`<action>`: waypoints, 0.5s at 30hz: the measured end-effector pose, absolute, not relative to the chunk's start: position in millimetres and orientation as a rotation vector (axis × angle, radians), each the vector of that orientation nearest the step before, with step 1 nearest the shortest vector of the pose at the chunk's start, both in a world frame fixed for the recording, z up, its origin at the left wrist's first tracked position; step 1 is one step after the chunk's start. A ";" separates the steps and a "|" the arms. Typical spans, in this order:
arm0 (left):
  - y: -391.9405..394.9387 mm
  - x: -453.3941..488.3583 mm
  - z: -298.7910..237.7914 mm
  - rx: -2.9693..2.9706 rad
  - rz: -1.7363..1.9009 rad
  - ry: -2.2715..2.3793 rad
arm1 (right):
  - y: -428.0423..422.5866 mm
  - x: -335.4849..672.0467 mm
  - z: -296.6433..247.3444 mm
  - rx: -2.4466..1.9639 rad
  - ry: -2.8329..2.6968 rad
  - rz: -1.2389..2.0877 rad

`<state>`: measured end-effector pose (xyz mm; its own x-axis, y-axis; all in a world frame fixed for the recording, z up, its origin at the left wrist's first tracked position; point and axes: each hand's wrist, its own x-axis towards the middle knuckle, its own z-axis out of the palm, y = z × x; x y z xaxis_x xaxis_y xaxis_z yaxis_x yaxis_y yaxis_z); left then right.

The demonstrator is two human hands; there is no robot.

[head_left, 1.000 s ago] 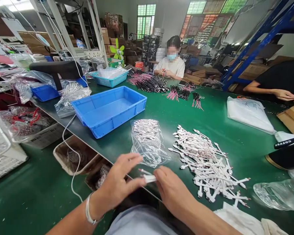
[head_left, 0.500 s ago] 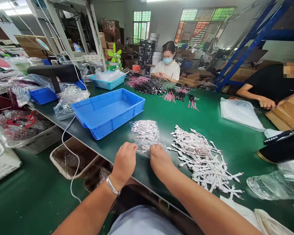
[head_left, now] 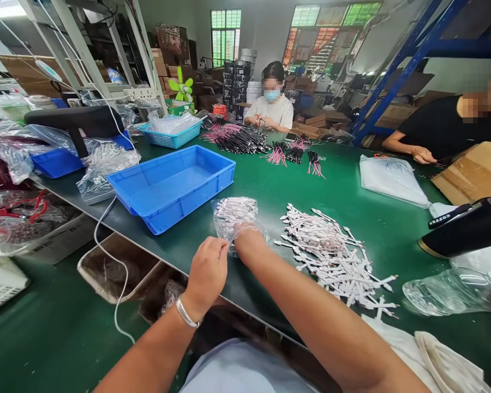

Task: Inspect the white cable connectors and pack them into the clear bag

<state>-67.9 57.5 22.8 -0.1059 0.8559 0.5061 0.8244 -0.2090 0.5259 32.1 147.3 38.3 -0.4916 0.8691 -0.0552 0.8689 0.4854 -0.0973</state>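
I list: clear bag [head_left: 233,213], part-filled; L hand [head_left: 208,267], fingertips pinching bag's edge; R hand [head_left: 250,243] at bag's mouth, grip hidden, can't tell; wht cables [head_left: 331,254], R of bag

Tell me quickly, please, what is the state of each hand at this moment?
Left hand: closed, pinching the edge of the clear plastic bag.
Right hand: at the bag's opening; its grip is hidden, so cannot be told.
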 end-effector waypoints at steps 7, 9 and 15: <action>58.7 -72.4 23.4 2.052 1.225 1.967 | 133.8 39.1 33.2 -1.576 -2.662 0.013; 58.4 -72.2 23.8 2.057 1.224 1.970 | 133.2 39.8 32.2 -1.535 -2.662 0.031; 58.2 -72.9 25.3 2.058 1.167 2.001 | 136.9 38.6 29.2 -1.447 -2.627 0.189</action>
<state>-72.9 58.2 25.3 -0.1174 0.8736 0.4723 0.8410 -0.1654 0.5151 38.6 136.9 29.2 -0.5290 0.8465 0.0589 0.8293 0.5305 -0.1755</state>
